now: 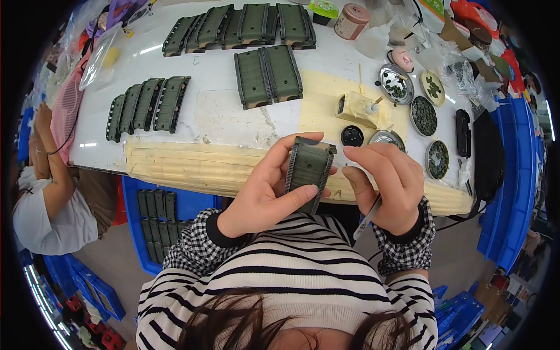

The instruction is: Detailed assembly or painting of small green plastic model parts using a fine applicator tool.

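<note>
My left hand (254, 201) is wrapped round a dark green plastic piece (308, 166) with ridged, toothed long edges, held tilted in front of my chest. The thumb lies across its lower face. Close to the piece's upper right corner is my right hand (396, 186), its thumb and forefinger nearly together. Whether a tiny part sits between those fingertips I cannot make out. Tucked in the same palm, slim metal tweezers (366, 220) stick out below the hand. Beyond my hands lies a pair of similar green pieces (268, 76) on the white table (216, 111).
More green pieces stand in rows at the back (251, 26) and left (149, 105). Round tins of small green parts (424, 115), a black lid (352, 136) and a taped box (357, 109) sit right. A blue bin (135, 224) is below left. Another person (55, 204) sits left.
</note>
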`<act>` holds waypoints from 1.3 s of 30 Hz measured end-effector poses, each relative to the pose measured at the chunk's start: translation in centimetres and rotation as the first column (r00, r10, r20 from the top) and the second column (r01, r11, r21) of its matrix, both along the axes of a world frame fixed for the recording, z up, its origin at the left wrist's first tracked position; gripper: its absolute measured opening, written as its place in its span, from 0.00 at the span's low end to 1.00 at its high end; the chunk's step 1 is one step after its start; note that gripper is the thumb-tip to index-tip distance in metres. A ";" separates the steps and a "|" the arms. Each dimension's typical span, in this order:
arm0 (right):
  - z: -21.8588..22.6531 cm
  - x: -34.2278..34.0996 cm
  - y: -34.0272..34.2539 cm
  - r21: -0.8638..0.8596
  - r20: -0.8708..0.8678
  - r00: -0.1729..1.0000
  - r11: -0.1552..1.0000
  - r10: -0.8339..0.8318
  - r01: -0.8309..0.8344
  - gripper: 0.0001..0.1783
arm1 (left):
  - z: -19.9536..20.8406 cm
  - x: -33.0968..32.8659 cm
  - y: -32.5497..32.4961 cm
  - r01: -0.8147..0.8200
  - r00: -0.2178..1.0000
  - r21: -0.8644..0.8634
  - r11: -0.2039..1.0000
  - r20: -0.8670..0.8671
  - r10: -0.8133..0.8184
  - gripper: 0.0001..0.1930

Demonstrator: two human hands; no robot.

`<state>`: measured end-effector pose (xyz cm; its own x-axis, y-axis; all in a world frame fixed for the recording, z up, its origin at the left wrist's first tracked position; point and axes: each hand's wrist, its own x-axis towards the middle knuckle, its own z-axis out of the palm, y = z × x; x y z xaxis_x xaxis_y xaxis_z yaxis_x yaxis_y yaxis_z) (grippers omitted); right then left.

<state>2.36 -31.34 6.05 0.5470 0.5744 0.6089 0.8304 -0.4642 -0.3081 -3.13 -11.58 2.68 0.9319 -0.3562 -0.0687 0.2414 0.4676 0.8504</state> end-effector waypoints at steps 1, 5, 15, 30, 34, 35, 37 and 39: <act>0.1 0.0 0.0 0.025 -0.008 1.000 1.000 0.000 0.000 0.19 | 0.0 0.0 0.1 0.013 1.000 -0.003 1.000 -0.007 -0.013 0.33; 0.6 -0.3 -0.2 0.029 -0.090 0.996 0.999 -0.015 0.017 0.20 | 0.0 0.0 0.2 0.028 0.999 -0.017 0.999 -0.022 -0.028 0.32; 0.0 -0.4 -0.3 -0.091 -0.053 0.998 0.995 0.038 -0.043 0.26 | -0.9 -0.6 0.0 -0.050 0.987 0.170 0.984 0.160 0.022 0.31; 0.1 0.2 -0.2 -0.052 -0.093 0.994 0.997 0.060 -0.065 0.17 | -0.3 -0.6 0.4 0.029 0.996 0.096 0.995 0.078 -0.036 0.31; 0.3 0.7 -0.3 -0.086 -0.113 0.990 0.992 0.087 -0.097 0.16 | 0.0 -0.7 0.6 0.052 0.997 0.094 0.994 0.047 -0.057 0.32; 0.3 0.8 -0.3 -0.092 -0.116 0.989 0.991 0.090 -0.101 0.16 | -0.1 -0.7 0.6 0.058 0.996 0.094 0.994 0.060 -0.064 0.32; 0.3 0.9 -0.3 -0.105 -0.122 0.988 0.989 0.095 -0.108 0.16 | -0.3 -0.8 0.7 0.059 0.995 0.089 0.994 0.076 -0.066 0.32; 0.3 0.9 -0.3 -0.120 -0.115 0.989 0.987 0.098 -0.111 0.16 | -0.5 -0.8 0.6 0.047 0.995 0.080 0.996 0.079 -0.053 0.32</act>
